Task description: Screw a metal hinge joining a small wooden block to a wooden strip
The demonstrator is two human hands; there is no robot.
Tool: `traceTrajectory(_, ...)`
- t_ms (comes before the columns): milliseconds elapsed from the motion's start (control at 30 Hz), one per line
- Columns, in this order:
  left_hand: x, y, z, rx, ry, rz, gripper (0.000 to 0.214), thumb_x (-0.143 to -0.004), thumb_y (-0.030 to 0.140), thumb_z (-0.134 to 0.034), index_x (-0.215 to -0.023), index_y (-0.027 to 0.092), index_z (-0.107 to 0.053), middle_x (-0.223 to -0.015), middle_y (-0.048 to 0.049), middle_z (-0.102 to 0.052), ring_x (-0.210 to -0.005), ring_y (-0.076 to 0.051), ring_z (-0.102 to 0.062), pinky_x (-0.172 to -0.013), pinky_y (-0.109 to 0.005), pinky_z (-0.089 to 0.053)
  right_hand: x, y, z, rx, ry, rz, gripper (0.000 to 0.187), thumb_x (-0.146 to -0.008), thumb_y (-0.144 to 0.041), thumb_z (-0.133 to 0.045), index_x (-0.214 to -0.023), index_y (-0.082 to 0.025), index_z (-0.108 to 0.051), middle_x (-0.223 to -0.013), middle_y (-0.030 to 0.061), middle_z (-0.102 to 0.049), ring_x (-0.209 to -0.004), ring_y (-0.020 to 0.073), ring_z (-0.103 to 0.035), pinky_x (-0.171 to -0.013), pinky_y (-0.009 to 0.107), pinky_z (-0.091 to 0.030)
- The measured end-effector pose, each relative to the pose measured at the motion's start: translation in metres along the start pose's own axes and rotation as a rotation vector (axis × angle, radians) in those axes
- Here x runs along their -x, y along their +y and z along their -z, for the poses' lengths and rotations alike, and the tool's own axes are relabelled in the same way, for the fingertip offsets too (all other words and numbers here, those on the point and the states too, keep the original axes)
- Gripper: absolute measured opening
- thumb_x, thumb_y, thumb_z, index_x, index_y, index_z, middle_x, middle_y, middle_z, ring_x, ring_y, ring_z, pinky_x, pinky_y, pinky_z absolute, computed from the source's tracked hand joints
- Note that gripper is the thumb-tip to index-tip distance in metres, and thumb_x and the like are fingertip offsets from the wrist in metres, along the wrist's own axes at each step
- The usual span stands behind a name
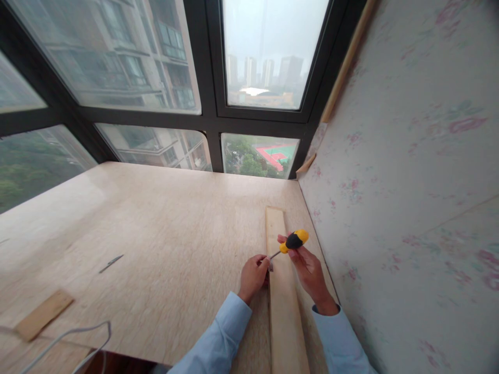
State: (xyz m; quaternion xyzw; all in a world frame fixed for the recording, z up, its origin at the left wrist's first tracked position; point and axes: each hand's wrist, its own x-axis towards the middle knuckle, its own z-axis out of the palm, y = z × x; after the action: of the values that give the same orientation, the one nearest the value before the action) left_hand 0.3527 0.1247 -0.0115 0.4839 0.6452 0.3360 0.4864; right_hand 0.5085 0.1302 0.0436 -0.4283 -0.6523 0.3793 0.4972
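My right hand (310,270) grips a screwdriver (297,240) by its yellow and black handle, the shaft slanting down to the left. The shaft's tip meets the fingertips of my left hand (253,275), at the left edge of a long wooden board (286,311). A small metal piece (271,267) shows on the board beside those fingertips; its exact kind is too small to make out. My left fingers are closed in a pinch there, and what lies between them is hidden. The board runs lengthwise away from me on the pale surface.
A thin pen-like tool (111,263) lies to the left on the marbled surface (175,234). Nearer me are a short flat wooden piece (44,314) and a grey cable (89,328). A flower-papered wall (409,208) stands close on the right, dark-framed windows (257,117) behind.
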Motion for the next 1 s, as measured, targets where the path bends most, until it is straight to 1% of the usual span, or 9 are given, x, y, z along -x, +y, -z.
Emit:
traceTrajectory(100, 0.001, 0.001, 0.0, -0.01, 0.006, 0.008, 0.035, -0.086, 0.039, -0.047, -0.091, 0.015, -0.072, -0.081, -0.0059, -0.071, -0.068, -0.017, -0.064, -0.056, -0.021, -0.046, 0.001, 0.006, 0.001, 0.057, 0.085, -0.026, 0.032, -0.088, -0.042, -0.061, -0.112, -0.023, -0.069, -0.113, 0.008, -0.072, -0.105, 0.0272, -0.067, -0.094, 0.043, -0.052)
traceTrajectory(233, 0.002, 0.003, 0.001, -0.017, 0.0, 0.024, 0.035, -0.086, 0.04, -0.047, -0.091, 0.015, -0.072, -0.08, -0.0057, -0.071, -0.067, -0.017, -0.063, -0.056, -0.021, -0.046, 0.001, 0.013, 0.002, 0.176, 0.214, -0.014, 0.029, -0.081, -0.041, -0.07, -0.102, -0.021, -0.07, -0.104, 0.0088, -0.074, -0.097, 0.0278, -0.068, -0.089, 0.043, -0.053)
traceTrajectory(333, 0.002, 0.003, 0.001, -0.019, -0.001, 0.015, 0.035, -0.087, 0.04, -0.047, -0.09, 0.015, -0.072, -0.081, -0.0059, -0.071, -0.068, -0.017, -0.063, -0.056, -0.021, -0.046, 0.001, 0.011, 0.001, 0.162, 0.199, -0.007, 0.029, -0.082, -0.042, -0.068, -0.103, -0.021, -0.07, -0.104, 0.0092, -0.074, -0.096, 0.0274, -0.068, -0.088, 0.042, -0.053)
traceTrajectory(500, 0.001, 0.001, 0.001, -0.007, -0.008, 0.029, 0.035, -0.087, 0.04, -0.047, -0.091, 0.015, -0.072, -0.081, -0.0057, -0.071, -0.066, -0.016, -0.063, -0.055, -0.02, -0.046, 0.001, 0.001, -0.002, -0.03, 0.094, -0.013, 0.038, -0.091, -0.041, -0.055, -0.124, -0.022, -0.062, -0.129, 0.0098, -0.064, -0.119, 0.027, -0.059, -0.098, 0.042, -0.05)
traceTrajectory(567, 0.0, 0.001, 0.0, -0.016, -0.001, 0.031, 0.035, -0.086, 0.039, -0.048, -0.091, 0.015, -0.072, -0.081, -0.0061, -0.072, -0.067, -0.017, -0.064, -0.056, -0.021, -0.046, 0.002, 0.001, -0.003, -0.05, 0.077, -0.026, 0.038, -0.09, -0.041, -0.057, -0.123, -0.022, -0.062, -0.127, 0.0095, -0.065, -0.119, 0.0274, -0.059, -0.1, 0.044, -0.049)
traceTrajectory(633, 0.0, 0.001, 0.0, -0.024, 0.003, 0.025, 0.035, -0.086, 0.039, -0.048, -0.091, 0.015, -0.072, -0.082, -0.0065, -0.072, -0.069, -0.017, -0.064, -0.057, -0.021, -0.046, 0.003, 0.004, -0.003, -0.036, 0.099, -0.046, 0.034, -0.088, -0.041, -0.06, -0.117, -0.022, -0.066, -0.119, 0.0098, -0.069, -0.112, 0.0279, -0.064, -0.097, 0.046, -0.051)
traceTrajectory(833, 0.001, 0.002, 0.0, -0.013, -0.001, 0.008, 0.036, -0.086, 0.038, -0.047, -0.094, 0.014, -0.073, -0.083, -0.0074, -0.072, -0.07, -0.018, -0.064, -0.056, -0.021, -0.046, 0.004, 0.019, -0.002, 0.031, 0.294, -0.048, 0.032, -0.076, -0.042, -0.074, -0.098, -0.019, -0.069, -0.1, 0.0093, -0.074, -0.093, 0.0266, -0.069, -0.088, 0.043, -0.055)
traceTrajectory(933, 0.001, 0.002, 0.001, -0.005, -0.007, 0.009, 0.037, -0.085, 0.04, -0.047, -0.094, 0.014, -0.072, -0.079, -0.0064, -0.071, -0.065, -0.017, -0.063, -0.053, -0.021, -0.045, 0.004, 0.022, -0.003, 0.048, 0.329, -0.034, 0.034, -0.074, -0.044, -0.075, -0.097, -0.019, -0.069, -0.098, 0.0094, -0.074, -0.091, 0.027, -0.069, -0.086, 0.044, -0.055)
traceTrajectory(1000, 0.001, 0.002, 0.001, 0.004, -0.013, 0.011, 0.038, -0.085, 0.041, -0.046, -0.093, 0.015, -0.072, -0.078, -0.0058, -0.071, -0.063, -0.016, -0.062, -0.05, -0.021, -0.044, 0.004, 0.021, -0.003, 0.041, 0.319, -0.034, 0.034, -0.075, -0.043, -0.074, -0.098, -0.019, -0.069, -0.097, 0.0091, -0.075, -0.091, 0.0273, -0.069, -0.087, 0.044, -0.055)
